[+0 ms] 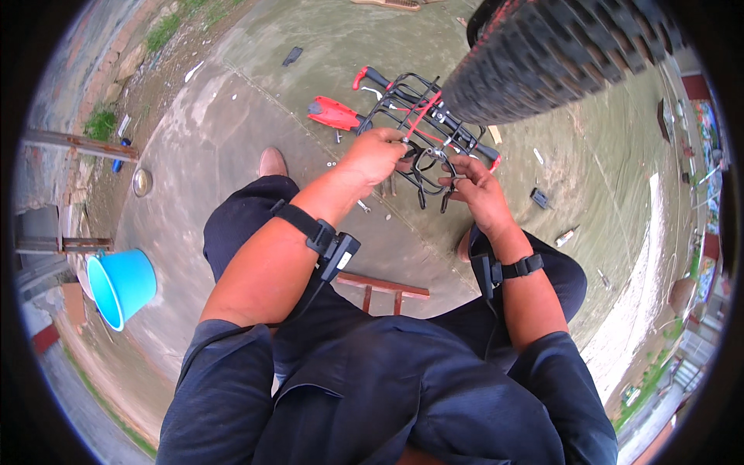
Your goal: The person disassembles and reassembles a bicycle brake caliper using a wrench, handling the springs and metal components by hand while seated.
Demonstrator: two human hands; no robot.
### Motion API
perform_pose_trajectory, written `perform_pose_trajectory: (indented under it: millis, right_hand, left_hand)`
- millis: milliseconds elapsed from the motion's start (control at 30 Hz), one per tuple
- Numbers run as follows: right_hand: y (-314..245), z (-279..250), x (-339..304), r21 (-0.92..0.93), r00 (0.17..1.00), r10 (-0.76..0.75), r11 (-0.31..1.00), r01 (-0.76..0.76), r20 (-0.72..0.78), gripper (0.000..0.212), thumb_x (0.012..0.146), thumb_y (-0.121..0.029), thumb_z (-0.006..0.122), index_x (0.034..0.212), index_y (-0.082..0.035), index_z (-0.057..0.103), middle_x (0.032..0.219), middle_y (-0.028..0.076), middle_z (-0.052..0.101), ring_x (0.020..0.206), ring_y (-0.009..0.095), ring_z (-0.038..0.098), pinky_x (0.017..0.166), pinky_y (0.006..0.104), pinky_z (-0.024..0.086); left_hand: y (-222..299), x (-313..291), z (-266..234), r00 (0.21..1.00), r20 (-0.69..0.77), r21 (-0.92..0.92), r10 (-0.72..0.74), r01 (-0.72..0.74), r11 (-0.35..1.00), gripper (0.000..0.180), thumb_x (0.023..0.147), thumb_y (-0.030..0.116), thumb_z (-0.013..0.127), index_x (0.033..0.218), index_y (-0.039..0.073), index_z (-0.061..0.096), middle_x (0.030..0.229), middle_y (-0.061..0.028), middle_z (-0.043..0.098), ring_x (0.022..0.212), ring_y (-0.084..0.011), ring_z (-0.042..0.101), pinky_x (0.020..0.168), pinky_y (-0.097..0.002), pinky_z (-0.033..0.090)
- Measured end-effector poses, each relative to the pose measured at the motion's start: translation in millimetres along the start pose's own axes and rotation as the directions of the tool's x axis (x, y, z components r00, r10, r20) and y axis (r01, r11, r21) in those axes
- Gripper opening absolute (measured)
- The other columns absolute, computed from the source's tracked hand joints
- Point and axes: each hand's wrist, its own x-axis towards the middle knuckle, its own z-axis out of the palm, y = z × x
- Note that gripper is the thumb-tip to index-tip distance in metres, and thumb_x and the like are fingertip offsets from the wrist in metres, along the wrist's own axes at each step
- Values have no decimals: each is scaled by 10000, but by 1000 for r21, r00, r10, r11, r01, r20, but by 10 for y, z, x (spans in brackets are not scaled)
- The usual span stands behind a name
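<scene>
Between my hands is a black looped metal piece [425, 164], bent into narrow curves; its exact kind is not clear. My left hand [372, 159] pinches its left side near a small bolt. The fingers of my right hand [478, 188] are closed round its right side. Just beyond it lies a black wire bicycle rack or basket [415, 91], with red cables [422, 116] running across. Handlebar grips in black and red [377, 77] stick out at its far left. A red plastic mudguard-like part [333, 113] rests beside it.
A knobby black tyre [550, 62] looms above at the upper right. A red-brown wooden stool [384, 285] stands between my legs. The blue bucket [136, 283] is at the left. Small dark parts [540, 198], a wrench [363, 206] and scraps lie on the concrete floor.
</scene>
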Motion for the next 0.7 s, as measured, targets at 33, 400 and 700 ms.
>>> perform_pose_trajectory:
  millis: [33, 400, 700]
  right_hand:
    - [-8, 18, -1, -22, 1000, 24, 999, -24, -10, 360, 911, -78, 515, 1270, -55, 522, 1164, 51, 611, 1054, 181, 628, 836, 303, 495]
    - [-113, 79, 232, -41, 990, 126, 991, -129, -65, 399, 967, -310, 579, 1299, -90, 547, 1079, 31, 642, 1062, 153, 584, 919, 313, 437]
    - [-173, 161, 449, -66, 972, 232, 970, -233, -30, 368, 943, -298, 628, 1231, -68, 618, 1015, 14, 657, 940, 121, 601, 808, 278, 481]
  left_hand:
    - [-48, 15, 4, 1000, -10, 29, 29, -28, 999, 370, 918, 117, 543, 1261, -22, 543, 1029, -116, 678, 874, -194, 688, 673, -296, 499]
    - [-219, -148, 272, 960, -26, 598, 280, -209, 773, 368, 837, 179, 599, 1171, 25, 578, 962, -237, 666, 914, -422, 635, 813, -493, 507]
    - [-173, -328, 270, 917, 55, 638, 395, -336, 693, 367, 829, 114, 578, 1184, 23, 570, 949, -195, 670, 866, -387, 653, 744, -486, 526]
